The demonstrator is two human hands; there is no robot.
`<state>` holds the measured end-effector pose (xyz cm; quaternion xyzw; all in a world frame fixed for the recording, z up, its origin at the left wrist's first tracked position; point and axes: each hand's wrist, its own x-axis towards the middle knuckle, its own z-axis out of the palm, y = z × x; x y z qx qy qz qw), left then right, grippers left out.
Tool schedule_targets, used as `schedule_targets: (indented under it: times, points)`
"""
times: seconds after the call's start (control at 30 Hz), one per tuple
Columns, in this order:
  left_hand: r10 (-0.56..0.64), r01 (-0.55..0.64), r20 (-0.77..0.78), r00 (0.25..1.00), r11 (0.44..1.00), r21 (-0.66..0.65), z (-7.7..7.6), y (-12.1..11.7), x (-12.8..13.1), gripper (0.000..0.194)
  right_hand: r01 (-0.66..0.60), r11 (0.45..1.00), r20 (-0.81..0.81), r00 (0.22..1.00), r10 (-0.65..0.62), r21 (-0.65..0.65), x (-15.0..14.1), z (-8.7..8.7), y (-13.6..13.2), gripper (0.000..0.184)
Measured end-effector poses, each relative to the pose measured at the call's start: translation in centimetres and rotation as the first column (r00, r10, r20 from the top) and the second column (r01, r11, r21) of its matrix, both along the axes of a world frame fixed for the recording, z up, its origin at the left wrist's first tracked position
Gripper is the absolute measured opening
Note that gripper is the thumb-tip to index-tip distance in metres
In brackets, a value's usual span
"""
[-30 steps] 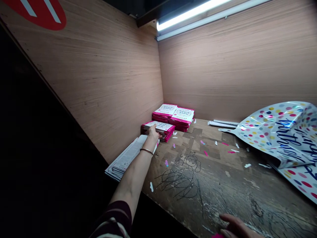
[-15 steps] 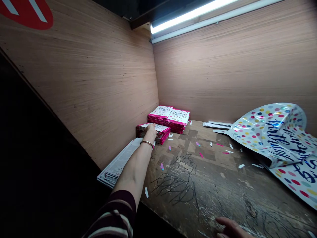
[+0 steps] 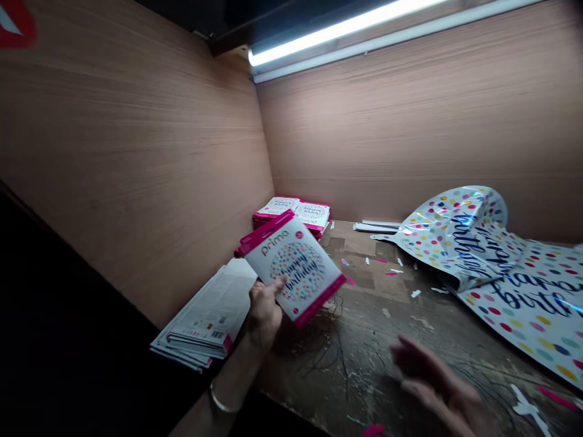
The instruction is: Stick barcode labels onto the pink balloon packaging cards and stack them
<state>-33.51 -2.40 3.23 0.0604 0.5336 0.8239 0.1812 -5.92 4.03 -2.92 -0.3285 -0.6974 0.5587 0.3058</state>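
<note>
1. Head view: left hand (image 3: 264, 312) holds a pink-edged "prima" packet (image 3: 294, 270), tilted, its fingers (image 3: 276, 285) closed on the lower edge.
2. Packet front reads "happy birthday".
3. Right hand (image 3: 432, 379), blurred, seems open, well apart from the packet, above the desk (image 3: 359, 267).
4. Stacked packets (image 3: 291, 212) lie behind; a foil balloon (image 3: 455, 233) lies at right.

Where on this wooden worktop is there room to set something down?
The most room is on the scuffed wooden worktop between the left hand, holding a pink-edged Prima birthday pack, and the foil balloon, though paper scraps dot it. It's crowded at the back corner, with stacked packs, and beside the printed sheets.
</note>
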Motion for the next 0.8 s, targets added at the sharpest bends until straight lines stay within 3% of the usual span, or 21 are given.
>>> schedule_targets:
  times: [0.07,0.13,0.2,0.27,0.37,0.5,0.8]
  points:
    - [-0.169,0.171,-0.04,0.985,0.983,0.059,-1.2,-0.2,4.4,0.026,0.05,0.99,-0.04,0.998,-0.045,0.135,-0.1,2.0,1.7,0.07]
    - [-0.398,0.413,-0.126,0.908,0.901,0.13,-2.3,0.2,7.8,0.025,0.052,0.979,-0.046,0.998,-0.044,0.196,-0.3,3.3,2.9,0.08]
    - [-0.565,0.599,-0.227,0.794,0.791,0.125,-3.3,0.6,10.1,0.022,0.062,0.982,-0.032,0.998,-0.057,0.181,-0.2,3.6,3.5,0.079]
    - [-0.645,0.69,-0.315,0.696,0.723,0.041,-4.1,0.9,11.1,0.02,0.122,0.983,-0.025,0.992,-0.12,0.134,0.2,3.1,3.5,0.074]
    - [-0.718,0.737,-0.375,0.586,0.664,-0.121,-4.8,1.0,11.5,0.028,0.186,0.981,0.0,0.983,-0.186,0.058,0.9,1.8,3.0,0.064]
    - [-0.794,0.764,-0.291,0.534,0.601,-0.234,-4.7,0.7,11.6,0.041,0.133,0.99,0.021,0.991,-0.134,0.038,1.5,0.9,2.8,0.046]
    - [-0.742,0.73,-0.358,0.566,0.654,-0.2,-3.1,0.7,12.1,0.035,0.138,0.988,0.065,0.988,-0.143,0.071,1.7,0.5,3.2,0.035]
